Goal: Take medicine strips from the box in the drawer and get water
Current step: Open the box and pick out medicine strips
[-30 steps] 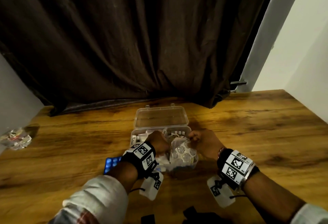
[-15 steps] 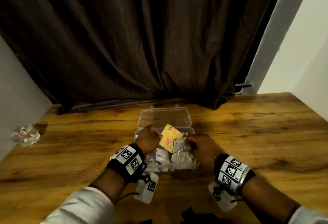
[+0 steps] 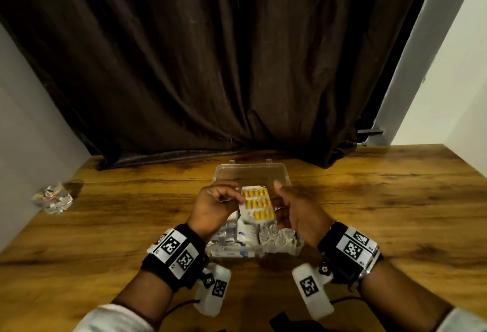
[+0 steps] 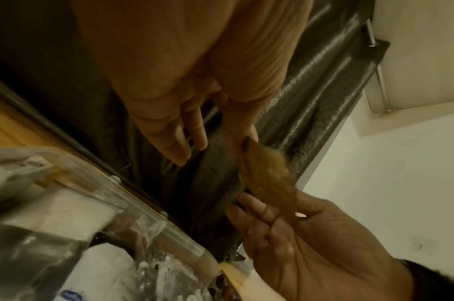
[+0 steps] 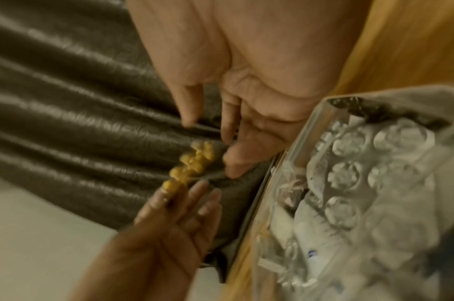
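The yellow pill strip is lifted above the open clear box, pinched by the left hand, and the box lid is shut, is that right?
Not quite: the lid is open, swung back toward the curtain. The head view shows it. The rest holds: the yellow pill strip is up above the clear box, pinched by the left hand.

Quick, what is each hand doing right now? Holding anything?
Left hand: fingers pinch the left edge of the yellow pill strip, lifted above the open box.
Right hand: fingers relaxed beside the strip; whether they touch it cannot be told.
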